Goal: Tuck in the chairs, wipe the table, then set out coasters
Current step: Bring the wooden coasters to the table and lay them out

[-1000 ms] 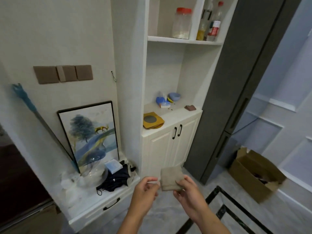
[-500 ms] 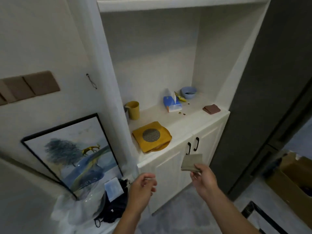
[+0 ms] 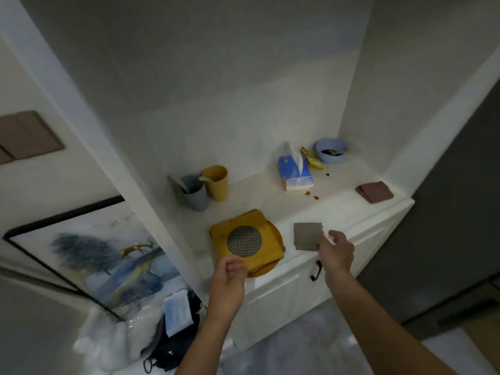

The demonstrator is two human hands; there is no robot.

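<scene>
The folded grey-brown cloth, pinched in the right hand, hangs over the white counter, likely to be set down, while the slack, empty left hand hovers by the yellow mesh-centred coasters.

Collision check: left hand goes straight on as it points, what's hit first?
Probably the yellow mat on the counter, just ahead of the left hand; its height above it is unclear.
</scene>
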